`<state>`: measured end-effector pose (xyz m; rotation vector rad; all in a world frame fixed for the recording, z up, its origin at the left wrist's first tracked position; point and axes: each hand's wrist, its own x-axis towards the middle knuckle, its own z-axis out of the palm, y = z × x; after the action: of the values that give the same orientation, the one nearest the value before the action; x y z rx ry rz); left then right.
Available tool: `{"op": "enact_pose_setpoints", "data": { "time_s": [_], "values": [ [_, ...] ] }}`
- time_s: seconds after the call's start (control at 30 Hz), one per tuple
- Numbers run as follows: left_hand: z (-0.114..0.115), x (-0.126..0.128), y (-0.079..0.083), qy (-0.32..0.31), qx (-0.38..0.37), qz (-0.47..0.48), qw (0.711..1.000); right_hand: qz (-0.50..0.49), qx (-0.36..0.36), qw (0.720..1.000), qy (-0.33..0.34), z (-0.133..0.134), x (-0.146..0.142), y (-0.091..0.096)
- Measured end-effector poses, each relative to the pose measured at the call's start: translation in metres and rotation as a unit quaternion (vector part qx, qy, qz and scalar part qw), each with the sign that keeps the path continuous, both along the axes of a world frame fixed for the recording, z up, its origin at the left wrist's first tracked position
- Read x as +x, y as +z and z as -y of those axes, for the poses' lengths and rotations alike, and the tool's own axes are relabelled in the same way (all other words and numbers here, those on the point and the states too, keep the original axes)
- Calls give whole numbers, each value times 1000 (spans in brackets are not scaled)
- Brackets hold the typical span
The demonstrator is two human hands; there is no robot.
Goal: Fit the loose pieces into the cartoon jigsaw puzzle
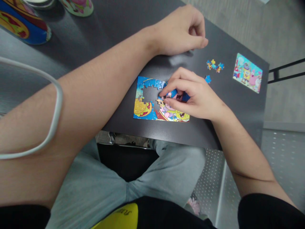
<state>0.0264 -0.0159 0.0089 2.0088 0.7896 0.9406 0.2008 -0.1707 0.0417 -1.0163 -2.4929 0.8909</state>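
A partly assembled jigsaw puzzle (pixel 144 113) with a cartoon picture lies on the dark table, with a gap in its upper left part. Over its right side, my right hand (pixel 193 93) pinches a small puzzle piece (pixel 161 98) between thumb and fingertips at the gap's edge. Beyond the puzzle, my left hand (pixel 182 31) rests on the table with its fingers curled in; whatever it may hold is hidden. Several loose puzzle pieces (pixel 214 65) lie to the right of my hands, and one more blue piece (pixel 208 79) sits nearer my right hand.
A cartoon picture card (pixel 247 73) lies near the right end of the dark table (pixel 240 111). Printed tins (pixel 26 24) stand at the upper left. A pale cable (pixel 59 95) loops across the left side, in front of my forearm. A perforated metal seat (pixel 283 159) is at the lower right.
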Motion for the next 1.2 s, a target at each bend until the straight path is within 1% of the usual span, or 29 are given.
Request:
{"op": "enact_pose_setpoints", "data": {
  "time_s": [0.07,0.23,0.43,0.57,0.63,0.73,0.8,0.83,0.87,0.93,1.0,1.1,1.2],
  "values": [
    [0,0,-1,-6,0,12,1000,0,2,1000,3,-1,1,0],
    [0,0,-3,4,-8,15,1000,9,-2,1000,0,-1,2,-2],
    [1,1,-2,9,-17,17,1000,-1,21,1000,-11,3,-2,-6],
    [-1,-1,-3,-7,-1,23,1000,-4,2,1000,-3,4,-3,-3],
    [-1,-2,-4,-7,2,18,1000,-3,0,1000,-10,3,-2,-2],
    [-2,-1,-4,-2,2,15,1000,-42,24,999,-20,0,-2,-6],
    [-3,0,-5,0,1,16,1000,-87,56,995,-16,-2,-1,-9],
    [-4,1,-5,-3,1,15,1000,-90,60,994,-12,-2,-1,-10],
    [-4,1,-5,-1,1,14,1000,-80,57,995,-13,-2,-1,-9],
    [-4,0,-5,-4,0,15,1000,-32,31,999,-16,0,-2,-6],
    [-3,-1,-4,-9,-4,18,1000,-4,10,1000,-18,2,-3,-2],
    [-1,-1,-2,-4,-7,13,1000,-19,1,1000,-18,3,-4,-1],
    [0,-1,-1,2,-13,14,1000,-48,5,999,-12,2,-5,-6]
  ]
}}
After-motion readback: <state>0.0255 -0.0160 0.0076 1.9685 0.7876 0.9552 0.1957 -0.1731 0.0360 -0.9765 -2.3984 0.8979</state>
